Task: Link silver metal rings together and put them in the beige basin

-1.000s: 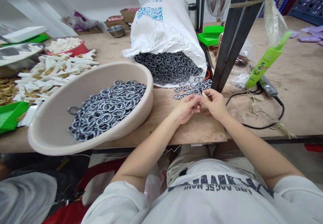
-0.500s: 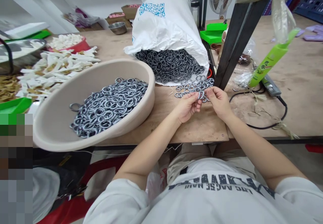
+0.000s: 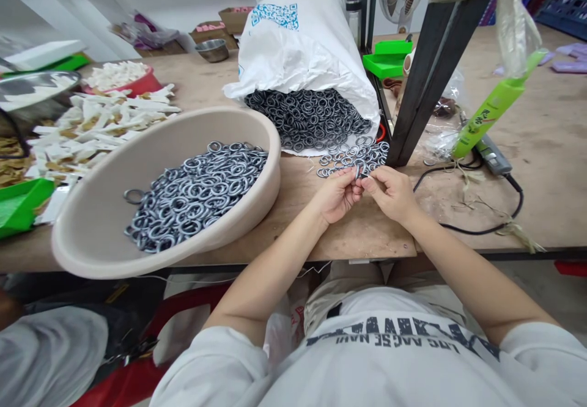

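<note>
My left hand (image 3: 340,196) pinches a grey ring (image 3: 358,172) between thumb and fingers, just above the table's front part. Close beside it, my right hand (image 3: 389,192) has its thumb and forefinger pressed together at a small dark piece near the ring; I cannot make out what that piece is. Behind both hands lie several loose grey rings (image 3: 342,155), spilled from the mouth of a white sack (image 3: 302,46) full of the same kind. To the left, a large beige basin (image 3: 92,223) holds a heap of such rings.
A dark metal post (image 3: 424,71) rises right of the sack. Beyond it are a lime-green packet (image 3: 493,113) and a black cable (image 3: 518,202). White pieces (image 3: 101,120) lie piled at the left, near a green tray (image 3: 22,205). Someone in grey sits at lower left.
Both hands have shifted slightly left and lower. The right fingertips now pinch a small dark piece beside the ring. The ring stays in my left hand.
</note>
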{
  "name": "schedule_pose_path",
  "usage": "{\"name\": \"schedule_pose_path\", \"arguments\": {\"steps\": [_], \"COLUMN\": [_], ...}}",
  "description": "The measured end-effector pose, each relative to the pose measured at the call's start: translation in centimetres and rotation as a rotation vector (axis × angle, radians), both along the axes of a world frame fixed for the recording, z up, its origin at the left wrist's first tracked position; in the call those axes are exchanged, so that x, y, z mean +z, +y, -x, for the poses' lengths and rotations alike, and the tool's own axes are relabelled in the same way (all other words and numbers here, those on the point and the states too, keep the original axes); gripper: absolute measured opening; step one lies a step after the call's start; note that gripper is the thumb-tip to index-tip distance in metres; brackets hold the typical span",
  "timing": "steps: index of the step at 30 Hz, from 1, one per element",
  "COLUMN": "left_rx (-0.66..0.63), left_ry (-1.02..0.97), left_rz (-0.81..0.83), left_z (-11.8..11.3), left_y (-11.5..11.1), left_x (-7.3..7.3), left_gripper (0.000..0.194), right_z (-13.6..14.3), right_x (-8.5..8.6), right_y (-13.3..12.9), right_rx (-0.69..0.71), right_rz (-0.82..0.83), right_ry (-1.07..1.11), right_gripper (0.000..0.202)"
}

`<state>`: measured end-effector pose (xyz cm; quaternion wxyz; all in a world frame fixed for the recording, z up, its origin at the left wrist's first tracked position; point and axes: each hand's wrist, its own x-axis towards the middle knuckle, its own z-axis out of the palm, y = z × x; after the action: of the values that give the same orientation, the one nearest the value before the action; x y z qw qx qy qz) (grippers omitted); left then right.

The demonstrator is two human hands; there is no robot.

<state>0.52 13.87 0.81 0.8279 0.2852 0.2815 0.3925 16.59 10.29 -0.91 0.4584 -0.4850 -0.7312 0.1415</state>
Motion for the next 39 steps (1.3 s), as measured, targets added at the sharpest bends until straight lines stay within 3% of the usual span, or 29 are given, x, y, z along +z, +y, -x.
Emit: {"name": "schedule_pose_path", "arguments": {"steps": [4,9,13,16,18,20,22,26,30,36,39], "left_rx": [-0.025,-0.174,0.037,0.202,0.261,0.294,0.328,0.435,0.411,0.218,0.195], "left_ry": [0.001,-0.021,0.095,0.167,0.193,0.202,0.195,0.189,0.189,0.301,0.239], "left_rz": [-0.006,-0.088,-0.174,-0.237,-0.255,-0.252,-0.231,-0.115,-0.030,-0.238,-0.341], "left_z": [0.1,0.2,1.1,2.2,2.8,3.1,3.3,3.4,3.4,1.7,0.6], "left_y": [-0.3,-0.6,0.8,2.2,2.8,3.1,3.4,4.0,4.3,2.7,1.9], "left_x": [-0.1,-0.2,0.1,0.2,0.3,0.3,0.2,-0.1,-0.3,-0.7,-1.1], "left_gripper": [0.012,0.016,0.012,0.013,0.010,0.020,0.032,0.021,0.016,0.027,0.033], "right_z": [-0.3,-1.9,-1.9,-0.9,-0.2,0.6,1.2,1.3,0.2,0.6,1.8], "right_x": [-0.2,-0.6,-0.4,0.1,0.3,0.4,0.3,0.0,-0.1,0.0,-0.4], "right_y": [0.4,1.9,2.1,2.2,2.7,3.5,4.2,5.3,5.7,5.2,4.4], "right_rx": [-0.025,-0.243,-0.252,-0.252,-0.243,-0.236,-0.241,-0.230,-0.187,0.049,0.065], "right_rz": [0.039,0.122,0.154,0.238,0.283,0.299,0.293,0.272,0.226,0.314,0.257], "right_ry": [-0.005,0.210,0.168,-0.113,-0.330,-0.471,-0.533,-0.559,-0.353,0.476,0.585], "right_gripper": [0.041,0.049,0.048,0.038,0.033,0.034,0.033,0.023,0.024,0.035,0.033]}}
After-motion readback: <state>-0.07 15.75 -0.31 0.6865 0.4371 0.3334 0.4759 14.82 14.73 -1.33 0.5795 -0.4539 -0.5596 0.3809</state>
